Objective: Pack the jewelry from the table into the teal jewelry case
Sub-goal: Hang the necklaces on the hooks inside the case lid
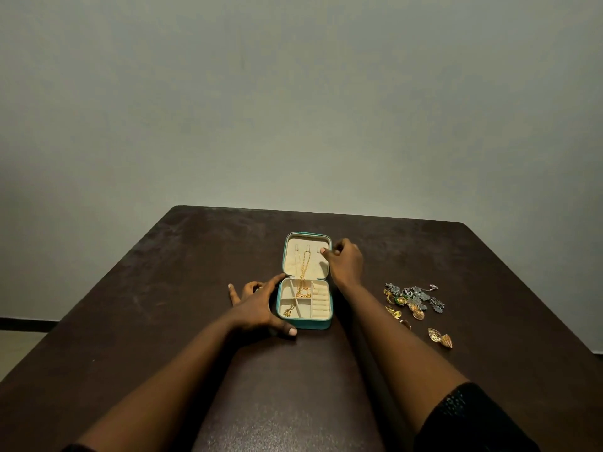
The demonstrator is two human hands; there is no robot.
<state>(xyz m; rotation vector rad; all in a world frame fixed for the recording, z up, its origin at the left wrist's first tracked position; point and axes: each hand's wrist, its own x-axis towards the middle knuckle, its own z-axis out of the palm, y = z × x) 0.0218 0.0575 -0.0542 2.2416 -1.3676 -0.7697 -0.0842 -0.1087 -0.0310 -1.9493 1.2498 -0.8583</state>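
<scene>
Your teal jewelry case [305, 322] sits open at the middle of the dark bench [163, 288], well back from the near edge, with bare surface all around except to the right. Its lid lies flat behind the base, cream-lined, a gold chain [303, 272] running from the lid down into the compartments. Your left hand [261, 308] is spread open against the case's left wall, thumb at the front corner, gripping nothing. Your right hand [346, 261] is at the lid's right rim, fingers pinched together; whether they hold anything I cannot tell. The loose jewelry pile [414, 300] lies to the right, well apart from the case.
</scene>
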